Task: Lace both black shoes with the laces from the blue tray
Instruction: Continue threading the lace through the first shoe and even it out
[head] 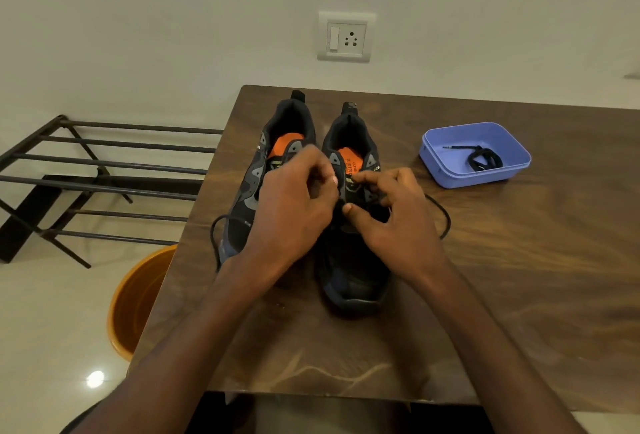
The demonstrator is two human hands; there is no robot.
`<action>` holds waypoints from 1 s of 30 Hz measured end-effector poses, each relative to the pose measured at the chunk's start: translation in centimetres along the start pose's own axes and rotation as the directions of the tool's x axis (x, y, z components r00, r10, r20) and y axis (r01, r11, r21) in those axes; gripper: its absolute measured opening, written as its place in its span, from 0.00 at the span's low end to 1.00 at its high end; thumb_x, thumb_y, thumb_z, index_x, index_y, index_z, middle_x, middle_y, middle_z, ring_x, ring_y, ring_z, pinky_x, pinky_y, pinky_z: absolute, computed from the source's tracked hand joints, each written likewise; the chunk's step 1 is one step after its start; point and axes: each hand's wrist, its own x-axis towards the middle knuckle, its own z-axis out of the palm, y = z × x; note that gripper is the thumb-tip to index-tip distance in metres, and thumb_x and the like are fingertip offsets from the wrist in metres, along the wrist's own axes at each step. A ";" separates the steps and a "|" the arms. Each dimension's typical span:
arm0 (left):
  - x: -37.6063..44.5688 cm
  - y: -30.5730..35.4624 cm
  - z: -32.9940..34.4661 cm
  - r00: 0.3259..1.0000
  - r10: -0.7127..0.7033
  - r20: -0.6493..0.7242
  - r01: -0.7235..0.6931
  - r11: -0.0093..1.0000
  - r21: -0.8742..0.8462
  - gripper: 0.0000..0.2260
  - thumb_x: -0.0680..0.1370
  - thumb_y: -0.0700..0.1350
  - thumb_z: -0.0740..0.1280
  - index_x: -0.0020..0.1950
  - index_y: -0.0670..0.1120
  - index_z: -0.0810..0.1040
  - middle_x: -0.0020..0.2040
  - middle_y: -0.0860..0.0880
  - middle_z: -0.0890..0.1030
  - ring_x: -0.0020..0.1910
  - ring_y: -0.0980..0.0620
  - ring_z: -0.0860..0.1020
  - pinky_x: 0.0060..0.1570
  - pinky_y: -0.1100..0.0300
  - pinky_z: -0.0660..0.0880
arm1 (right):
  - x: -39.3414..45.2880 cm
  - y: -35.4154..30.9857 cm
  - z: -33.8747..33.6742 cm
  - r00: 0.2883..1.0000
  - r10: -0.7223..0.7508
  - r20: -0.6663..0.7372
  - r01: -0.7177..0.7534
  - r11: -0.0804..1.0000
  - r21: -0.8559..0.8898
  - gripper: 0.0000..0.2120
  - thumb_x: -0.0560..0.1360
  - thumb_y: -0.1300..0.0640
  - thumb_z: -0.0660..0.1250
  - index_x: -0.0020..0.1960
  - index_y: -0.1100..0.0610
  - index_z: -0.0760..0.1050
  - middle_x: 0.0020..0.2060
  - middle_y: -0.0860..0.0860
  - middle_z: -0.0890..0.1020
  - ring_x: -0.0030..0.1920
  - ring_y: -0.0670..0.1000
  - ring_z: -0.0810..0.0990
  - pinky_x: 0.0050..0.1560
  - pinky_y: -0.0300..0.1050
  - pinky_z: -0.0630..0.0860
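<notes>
Two black shoes with orange insoles stand side by side on the brown table, toes toward me: the left shoe (pixel 249 191) and the right shoe (pixel 353 281). Both my hands work at the right shoe's eyelets. My left hand (pixel 294 205) has its fingers curled and pinches something at the shoe's left eyelet row; what it pinches is hidden. My right hand (pixel 394 215) pinches the black lace (pixel 445 219), which loops out to the right and also trails off the table's left edge. A second black lace (pixel 479 160) lies coiled in the blue tray (pixel 446 170).
The wooden table (pixel 519 277) ends just left of the left shoe. On the floor to the left stand a dark metal rack (pixel 104 170) and an orange bucket (pixel 135 302). A wall socket (pixel 346 37) sits behind the table.
</notes>
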 end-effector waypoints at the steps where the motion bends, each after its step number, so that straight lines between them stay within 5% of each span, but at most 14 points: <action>1: 0.5 0.3 -0.6 0.999 -0.019 -0.048 0.011 0.988 -0.153 0.01 0.84 0.39 0.65 0.54 0.43 0.75 0.48 0.50 0.83 0.46 0.55 0.83 0.43 0.60 0.81 | -0.1 0.1 -0.3 0.999 -0.013 0.048 0.015 0.999 -0.038 0.25 0.73 0.45 0.76 0.68 0.42 0.75 0.58 0.44 0.71 0.62 0.49 0.74 0.61 0.53 0.79; 4: 1.7 0.7 -2.7 0.979 -0.127 -0.158 0.023 0.843 -0.538 0.02 0.87 0.39 0.58 0.57 0.42 0.69 0.46 0.44 0.81 0.41 0.48 0.82 0.32 0.60 0.76 | -0.3 0.3 -0.7 0.993 -0.039 0.108 0.051 0.992 -0.113 0.33 0.70 0.40 0.76 0.72 0.39 0.70 0.61 0.42 0.69 0.64 0.48 0.71 0.61 0.53 0.78; 6: 1.7 -0.2 -2.7 0.983 -0.090 -0.160 0.037 0.951 -0.308 0.04 0.85 0.42 0.63 0.59 0.44 0.73 0.47 0.47 0.79 0.41 0.53 0.79 0.38 0.62 0.76 | -0.2 0.3 -0.7 0.995 -0.058 0.086 0.072 0.983 -0.166 0.36 0.69 0.37 0.75 0.74 0.38 0.67 0.62 0.43 0.68 0.64 0.48 0.70 0.61 0.53 0.77; 9: 1.1 -1.9 -1.2 0.995 0.019 0.096 -0.039 0.978 0.204 0.08 0.79 0.47 0.72 0.58 0.49 0.80 0.54 0.52 0.78 0.50 0.57 0.77 0.52 0.63 0.77 | -0.1 0.4 -0.5 0.995 -0.085 0.060 0.096 0.972 -0.215 0.39 0.66 0.31 0.71 0.74 0.36 0.65 0.66 0.43 0.66 0.65 0.48 0.67 0.62 0.57 0.76; 12: 0.9 -2.2 -0.6 0.987 0.026 0.159 -0.067 0.963 0.259 0.03 0.77 0.44 0.74 0.50 0.48 0.82 0.50 0.53 0.80 0.51 0.54 0.78 0.55 0.51 0.79 | 0.0 0.7 -0.2 0.996 -0.071 0.061 0.080 0.985 -0.152 0.40 0.65 0.30 0.70 0.74 0.36 0.65 0.68 0.41 0.64 0.68 0.46 0.66 0.64 0.57 0.76; 14: 1.0 -1.7 -0.8 0.995 0.031 0.095 -0.045 0.988 0.146 0.01 0.80 0.39 0.70 0.50 0.45 0.81 0.48 0.52 0.82 0.50 0.55 0.80 0.54 0.51 0.80 | 0.1 1.0 0.0 0.996 -0.075 0.053 0.080 0.991 -0.109 0.40 0.64 0.30 0.70 0.74 0.37 0.66 0.69 0.41 0.64 0.69 0.46 0.68 0.65 0.55 0.77; 16: 1.2 -0.6 -1.4 0.999 -0.025 0.035 0.032 0.977 -0.209 0.04 0.84 0.38 0.63 0.53 0.40 0.78 0.49 0.48 0.84 0.51 0.53 0.83 0.53 0.56 0.81 | 0.2 1.2 0.0 0.996 -0.075 0.057 0.080 0.992 -0.100 0.41 0.64 0.29 0.70 0.74 0.36 0.66 0.69 0.40 0.64 0.69 0.46 0.69 0.64 0.55 0.78; 18: 1.5 0.5 -2.3 0.992 -0.127 -0.005 0.101 0.810 -0.577 0.09 0.87 0.40 0.56 0.54 0.40 0.74 0.45 0.46 0.83 0.48 0.47 0.83 0.46 0.59 0.79 | 0.3 1.3 -0.1 0.996 -0.068 0.061 0.074 0.993 -0.094 0.41 0.63 0.27 0.70 0.74 0.35 0.65 0.69 0.39 0.63 0.69 0.45 0.70 0.63 0.56 0.78; 19: 1.6 0.6 -2.5 0.988 -0.150 -0.037 0.094 0.774 -0.626 0.09 0.88 0.41 0.54 0.54 0.41 0.73 0.42 0.47 0.80 0.44 0.48 0.82 0.42 0.59 0.77 | 0.3 1.3 -0.1 0.996 -0.069 0.062 0.074 0.994 -0.084 0.41 0.63 0.27 0.70 0.74 0.36 0.65 0.69 0.38 0.63 0.68 0.44 0.71 0.64 0.55 0.78; 22: 1.6 -0.4 -2.0 0.999 -0.032 -0.026 0.026 0.980 -0.196 0.04 0.86 0.43 0.62 0.57 0.44 0.75 0.43 0.53 0.77 0.40 0.59 0.77 0.42 0.66 0.74 | 0.2 1.3 0.0 0.995 -0.079 0.057 0.082 0.995 -0.062 0.41 0.63 0.28 0.70 0.74 0.36 0.66 0.68 0.37 0.63 0.66 0.42 0.72 0.64 0.54 0.79; 25: 1.3 -1.9 -0.7 0.987 0.013 0.163 -0.049 0.975 0.215 0.05 0.78 0.48 0.73 0.52 0.51 0.79 0.49 0.54 0.76 0.49 0.57 0.75 0.49 0.67 0.71 | 0.3 1.4 0.2 0.995 -0.080 0.054 0.083 0.995 -0.051 0.41 0.63 0.29 0.71 0.74 0.35 0.66 0.68 0.37 0.63 0.65 0.42 0.73 0.63 0.54 0.79; 28: 1.3 -2.2 -0.5 0.990 -0.037 0.135 -0.002 0.960 0.279 0.08 0.79 0.41 0.72 0.45 0.53 0.77 0.50 0.53 0.77 0.52 0.54 0.74 0.55 0.60 0.73 | 0.3 1.4 0.3 0.996 -0.075 0.058 0.078 0.995 -0.061 0.41 0.63 0.28 0.70 0.73 0.34 0.65 0.68 0.37 0.63 0.66 0.42 0.72 0.65 0.59 0.77; 30: 1.4 -1.9 -1.0 0.999 -0.037 0.035 0.032 0.988 0.154 0.11 0.81 0.38 0.67 0.46 0.54 0.76 0.51 0.51 0.79 0.51 0.55 0.77 0.54 0.59 0.76 | 0.3 1.4 0.2 0.995 -0.072 0.063 0.077 0.995 -0.067 0.41 0.62 0.27 0.69 0.73 0.34 0.65 0.69 0.37 0.63 0.67 0.44 0.72 0.66 0.60 0.76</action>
